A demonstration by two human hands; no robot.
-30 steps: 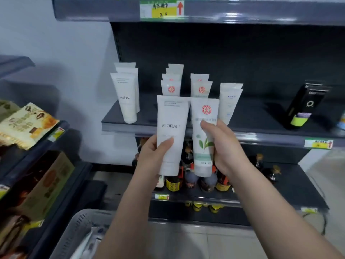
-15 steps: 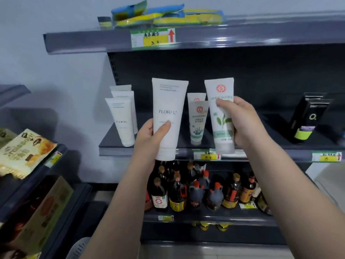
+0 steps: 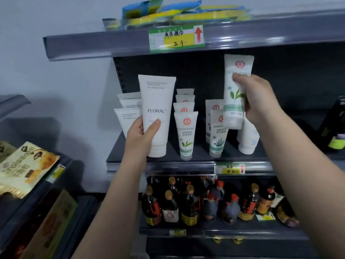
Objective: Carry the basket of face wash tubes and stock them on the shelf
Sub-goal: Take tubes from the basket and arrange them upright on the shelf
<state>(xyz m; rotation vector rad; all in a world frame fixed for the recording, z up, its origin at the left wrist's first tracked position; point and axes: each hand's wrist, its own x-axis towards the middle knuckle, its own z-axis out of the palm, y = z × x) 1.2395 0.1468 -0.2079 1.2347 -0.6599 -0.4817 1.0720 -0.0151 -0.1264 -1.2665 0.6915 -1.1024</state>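
My left hand [image 3: 142,134] grips a white FLORAL tube [image 3: 156,101], upright, its cap just above the dark shelf [image 3: 186,166] in front of a row of white FLORAL tubes [image 3: 127,116]. My right hand [image 3: 259,99] holds a white green-leaf tube with a red logo [image 3: 236,86] raised above the shelf, over a seaweed-print tube [image 3: 217,135]. A row of red-logo leaf tubes [image 3: 185,131] stands in the middle, and plain white tubes [image 3: 247,139] stand to the right, partly hidden by my hand. The basket is out of view.
An upper shelf [image 3: 130,43] with blue-yellow packets [image 3: 179,14] hangs close above. Dark sauce bottles [image 3: 205,202] fill the shelf below. Snack bags [image 3: 24,165] sit on a rack at left. A black box [image 3: 336,126] stands at far right.
Both hands have risen and moved toward the shelf. The FLORAL tube has come down to the shelf surface at left; the leaf tube has moved up and right. The view has tilted upward.
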